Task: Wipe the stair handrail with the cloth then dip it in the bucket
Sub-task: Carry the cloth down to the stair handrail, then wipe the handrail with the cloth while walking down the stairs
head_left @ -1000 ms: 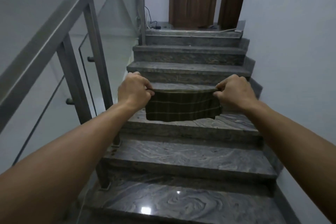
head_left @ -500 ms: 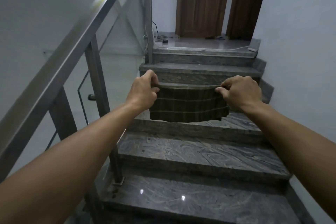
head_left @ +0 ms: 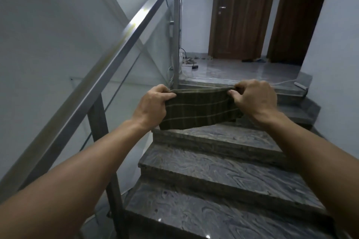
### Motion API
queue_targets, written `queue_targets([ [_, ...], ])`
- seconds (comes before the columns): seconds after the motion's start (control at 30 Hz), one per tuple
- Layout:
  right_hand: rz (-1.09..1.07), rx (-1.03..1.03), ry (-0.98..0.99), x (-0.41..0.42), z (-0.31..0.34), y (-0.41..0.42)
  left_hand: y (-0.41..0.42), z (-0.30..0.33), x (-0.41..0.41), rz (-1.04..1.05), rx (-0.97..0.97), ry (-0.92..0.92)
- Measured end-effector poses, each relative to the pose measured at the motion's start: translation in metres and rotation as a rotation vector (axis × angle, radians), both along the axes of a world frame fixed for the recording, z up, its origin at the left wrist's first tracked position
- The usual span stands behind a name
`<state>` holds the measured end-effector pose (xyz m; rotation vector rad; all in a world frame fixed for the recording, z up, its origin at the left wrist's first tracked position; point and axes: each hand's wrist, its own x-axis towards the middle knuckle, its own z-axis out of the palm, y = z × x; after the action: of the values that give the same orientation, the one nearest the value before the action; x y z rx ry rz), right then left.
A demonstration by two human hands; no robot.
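Note:
A dark olive cloth (head_left: 200, 108) with pale checked lines hangs stretched between both my hands, in front of me above the steps. My left hand (head_left: 151, 105) grips its left top corner and my right hand (head_left: 252, 99) grips its right top corner. The steel handrail (head_left: 108, 60) slopes up along the left side, from the lower left to a post near the landing. The cloth sits to the right of the rail and does not touch it. No bucket is in view.
Grey marbled steps (head_left: 213, 176) climb to a glossy landing (head_left: 242, 70) with two brown doors (head_left: 240, 11). Cables and a small black box (head_left: 194, 67) lie by the top post (head_left: 176, 35). Glass panels fill the railing. A white wall closes the right side.
I have climbed several steps, so the landing and doors are nearer and larger. Both hands still hold the cloth stretched; it now tilts slightly down to the left.

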<state>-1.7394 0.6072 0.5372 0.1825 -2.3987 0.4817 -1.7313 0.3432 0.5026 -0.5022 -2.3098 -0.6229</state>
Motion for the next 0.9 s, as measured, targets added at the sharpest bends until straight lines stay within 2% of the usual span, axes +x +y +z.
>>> queue_targets([
  [0.33,0.108,0.010,0.183,-0.150,0.081,-0.078,-0.068,0.085,-0.114,0.115,-0.035,0.116],
  [0.5,0.112,-0.031,0.191,-0.226,0.133,-0.116,-0.109,0.144,-0.176,0.116,-0.107,0.174],
  [0.6,0.129,-0.040,0.216,-0.264,0.169,-0.134,-0.125,0.181,-0.210,0.136,-0.085,0.200],
  [0.9,0.205,-0.111,0.237,-0.380,0.261,-0.167,-0.142,0.268,-0.301,0.215,-0.069,0.146],
])
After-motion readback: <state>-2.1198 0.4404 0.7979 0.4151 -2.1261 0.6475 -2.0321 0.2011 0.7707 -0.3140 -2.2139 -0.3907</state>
